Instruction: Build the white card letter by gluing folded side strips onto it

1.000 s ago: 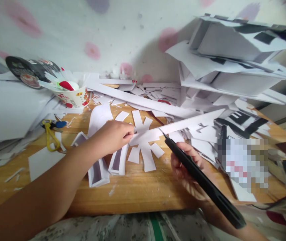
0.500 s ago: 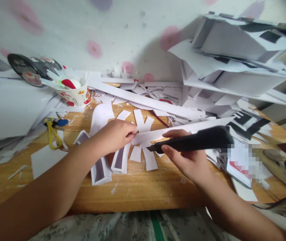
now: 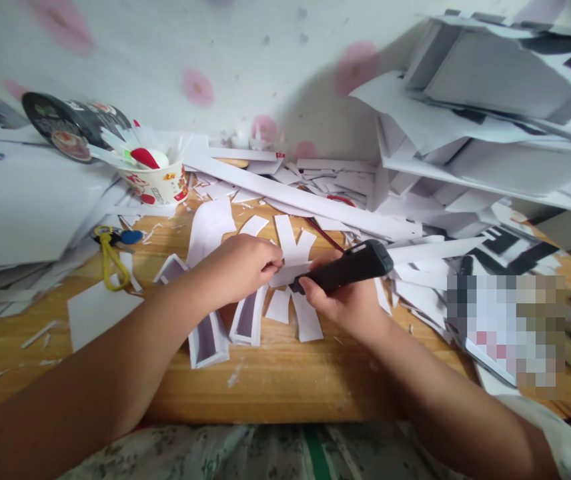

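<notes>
My right hand (image 3: 350, 293) is wrapped round a black utility knife (image 3: 345, 270), its tip pointing left and down. That tip meets a long white board strip (image 3: 430, 250) near the strip's left end. Just left of the tip, my left hand (image 3: 250, 263) is closed, its fingertips pressed on the end of the strip; the fingers partly hide what they grip. Curved white cut pieces (image 3: 308, 317) lie under and around the strip. Below my left hand rest narrow open-topped white board channels (image 3: 246, 320), dark grey inside.
A paper cup (image 3: 160, 183) full of tools stands back left, beside a black tub (image 3: 75, 127). Yellow-looped keys (image 3: 113, 263) lie at left. White board scraps (image 3: 335, 180) pile up along the wall. A tall stack of white board structures (image 3: 505, 147) rises at right.
My right hand has brought the knife left and tilted it, so its tip now meets the strip. My left hand stays at the strip's end. The view has shifted slightly.
</notes>
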A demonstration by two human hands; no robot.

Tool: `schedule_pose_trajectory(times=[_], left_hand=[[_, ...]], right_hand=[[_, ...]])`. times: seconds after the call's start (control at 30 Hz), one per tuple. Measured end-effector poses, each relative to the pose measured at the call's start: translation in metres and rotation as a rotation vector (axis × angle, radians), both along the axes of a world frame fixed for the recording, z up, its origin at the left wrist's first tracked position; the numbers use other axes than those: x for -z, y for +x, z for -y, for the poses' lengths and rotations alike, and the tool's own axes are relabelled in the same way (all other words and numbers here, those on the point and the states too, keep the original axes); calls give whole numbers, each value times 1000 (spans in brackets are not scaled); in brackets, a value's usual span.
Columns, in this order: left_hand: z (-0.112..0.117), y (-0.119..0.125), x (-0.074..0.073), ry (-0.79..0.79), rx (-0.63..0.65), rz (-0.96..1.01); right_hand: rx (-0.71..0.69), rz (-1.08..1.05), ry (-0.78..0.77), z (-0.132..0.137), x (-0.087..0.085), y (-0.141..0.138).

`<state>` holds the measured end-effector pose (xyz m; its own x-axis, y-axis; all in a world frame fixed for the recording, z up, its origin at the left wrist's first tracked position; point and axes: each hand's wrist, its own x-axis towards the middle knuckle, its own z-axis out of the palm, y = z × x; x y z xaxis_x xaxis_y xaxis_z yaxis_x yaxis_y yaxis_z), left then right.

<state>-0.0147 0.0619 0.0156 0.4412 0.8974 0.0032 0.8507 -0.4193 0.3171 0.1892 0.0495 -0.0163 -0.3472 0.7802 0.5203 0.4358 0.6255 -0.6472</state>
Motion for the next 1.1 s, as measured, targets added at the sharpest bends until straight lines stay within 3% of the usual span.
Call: schedule_pose_trajectory(times=[0.4,0.83,1.1], left_hand=[[1,0,-3,2,16,27],[1,-3,-1,-8,12,74],[-2,-4,4,-7,49,119]], right_hand=[[11,224,89,3,0,-4],[-14,249,68,4,-2,-5],[-30,361,150,3,-5,-4]])
